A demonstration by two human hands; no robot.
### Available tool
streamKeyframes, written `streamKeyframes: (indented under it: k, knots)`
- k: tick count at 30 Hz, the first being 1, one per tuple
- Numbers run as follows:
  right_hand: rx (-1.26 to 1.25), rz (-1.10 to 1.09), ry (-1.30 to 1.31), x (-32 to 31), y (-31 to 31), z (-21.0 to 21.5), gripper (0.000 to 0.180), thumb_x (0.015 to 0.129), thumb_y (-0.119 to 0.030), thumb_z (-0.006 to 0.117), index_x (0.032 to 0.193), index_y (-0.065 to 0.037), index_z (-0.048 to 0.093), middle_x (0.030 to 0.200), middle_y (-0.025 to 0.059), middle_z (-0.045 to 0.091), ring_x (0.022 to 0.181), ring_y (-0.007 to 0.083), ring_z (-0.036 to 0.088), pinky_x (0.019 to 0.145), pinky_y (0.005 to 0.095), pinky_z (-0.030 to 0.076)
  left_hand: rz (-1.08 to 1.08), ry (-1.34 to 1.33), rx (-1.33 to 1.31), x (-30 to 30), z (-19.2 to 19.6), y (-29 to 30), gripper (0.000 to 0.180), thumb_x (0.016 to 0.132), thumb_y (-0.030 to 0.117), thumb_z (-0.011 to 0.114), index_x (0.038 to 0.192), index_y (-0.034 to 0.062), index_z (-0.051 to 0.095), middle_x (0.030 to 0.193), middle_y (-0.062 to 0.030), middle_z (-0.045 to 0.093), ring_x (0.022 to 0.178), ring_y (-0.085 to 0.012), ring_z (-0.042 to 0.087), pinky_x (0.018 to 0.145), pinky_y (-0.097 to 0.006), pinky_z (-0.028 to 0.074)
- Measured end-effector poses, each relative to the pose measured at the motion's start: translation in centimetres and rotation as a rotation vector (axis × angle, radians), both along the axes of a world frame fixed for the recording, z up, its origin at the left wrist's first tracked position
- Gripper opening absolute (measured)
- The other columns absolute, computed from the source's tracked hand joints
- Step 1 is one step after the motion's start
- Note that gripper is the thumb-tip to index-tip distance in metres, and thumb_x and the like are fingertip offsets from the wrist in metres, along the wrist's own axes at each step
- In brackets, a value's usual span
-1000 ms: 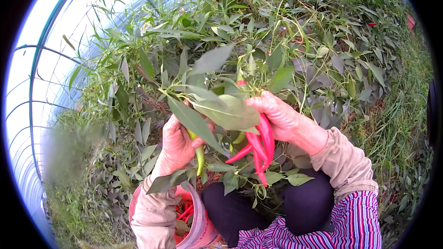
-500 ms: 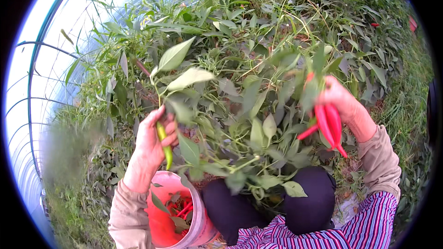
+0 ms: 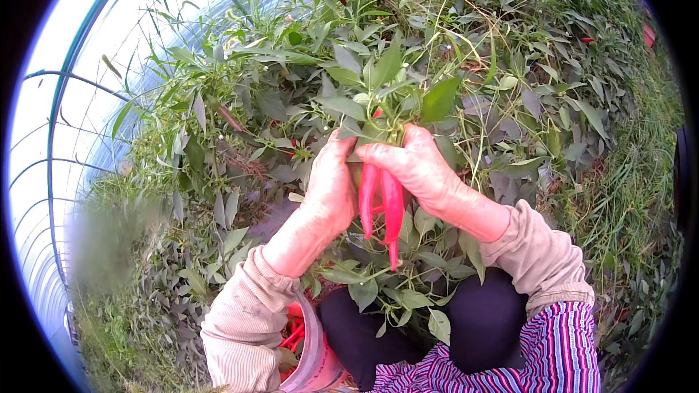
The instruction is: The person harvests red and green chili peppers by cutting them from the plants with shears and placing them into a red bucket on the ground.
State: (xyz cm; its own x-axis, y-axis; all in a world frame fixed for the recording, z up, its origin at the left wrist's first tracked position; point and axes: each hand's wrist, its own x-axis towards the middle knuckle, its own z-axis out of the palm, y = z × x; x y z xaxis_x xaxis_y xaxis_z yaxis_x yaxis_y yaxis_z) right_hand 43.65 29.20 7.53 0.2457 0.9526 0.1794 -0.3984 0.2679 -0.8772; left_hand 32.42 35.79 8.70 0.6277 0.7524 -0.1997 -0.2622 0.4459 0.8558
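My right hand (image 3: 422,175) is closed around the stems of a bunch of red chili peppers (image 3: 392,207), which hang tip-down below its fingers. Green leaves (image 3: 386,65) and stems stick up above the grip. Pressed close on the left side of the bunch, my left hand (image 3: 331,185) has its thumb up against the leaves. Its other fingers are curled behind and mostly hidden, so what they hold cannot be made out. Both hands meet over the pepper plants, in front of my knees.
A pink-red bucket (image 3: 320,356) with red chili peppers (image 3: 293,335) and leaves inside stands by my left knee (image 3: 357,320), partly covered by my left sleeve. Dense pepper plants (image 3: 291,87) spread ahead. Curved greenhouse ribs (image 3: 51,153) with plastic sheeting rise at left; grass (image 3: 626,211) grows at right.
My hands have come together in the middle; the right brought its red chili peppers leftward. The green chili pepper seen in my left hand before is out of sight.
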Motion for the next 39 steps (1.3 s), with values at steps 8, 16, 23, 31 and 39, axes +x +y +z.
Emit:
streamKeyframes:
  k: [8,16,23,31,39]
  knots:
    - [-0.043,-0.020,-0.143,-0.8,0.4,-1.6,0.032,0.081,-0.011,0.067,0.109,0.001,0.058,0.098,0.0053,0.064,0.090,0.0112,0.058,0.082,0.0293,0.048,-0.022,-0.017,0.247,-0.4,-2.1,-0.1,0.052,0.095,0.042,0.049,0.131,0.0051,0.045,0.128,-0.0076,0.051,0.118,-0.0194,0.048,0.103,-0.036,0.037]
    - [-0.081,0.112,-0.075,0.4,-0.3,-2.4,0.041,0.078,-0.012,0.073,0.114,0.000,0.057,0.102,0.0042,0.063,0.093,0.0113,0.057,0.082,0.0301,0.048,-0.280,0.317,0.571,-2.5,-2.5,1.9,0.082,0.084,0.036,0.067,0.145,0.0026,0.023,0.138,-0.0090,0.042,0.128,-0.0197,0.039,0.109,-0.036,0.025]
    - [-0.141,0.276,-0.009,0.6,-0.2,-2.5,0.050,0.075,-0.012,0.074,0.120,-0.001,0.055,0.103,0.0073,0.064,0.093,0.0123,0.059,0.083,0.0290,0.048,-0.496,0.224,0.368,-3.9,-1.7,1.6,0.084,0.071,0.020,0.081,0.139,0.0044,0.034,0.135,-0.0090,0.046,0.125,-0.0218,0.043,0.107,-0.036,0.032]
    - [-0.115,0.339,-0.472,-0.6,0.9,-2.3,0.047,0.069,-0.011,0.067,0.112,0.005,0.055,0.087,0.0080,0.062,0.076,0.0120,0.056,0.067,0.0293,0.046,-0.323,-0.062,0.045,-4.3,-1.3,2.3,0.054,0.078,0.007,0.074,0.127,0.0027,0.051,0.121,-0.0084,0.058,0.111,-0.0188,0.055,0.102,-0.036,0.041]
    - [-0.170,0.440,-0.564,-0.4,1.0,-2.1,0.047,0.070,-0.016,0.065,0.112,0.003,0.055,0.084,0.0080,0.061,0.075,0.0112,0.054,0.067,0.0292,0.045,-0.129,-0.097,0.259,-4.1,-1.2,2.4,0.056,0.073,0.001,0.071,0.124,-0.0005,0.049,0.120,-0.0134,0.059,0.111,-0.0251,0.057,0.099,-0.040,0.045]
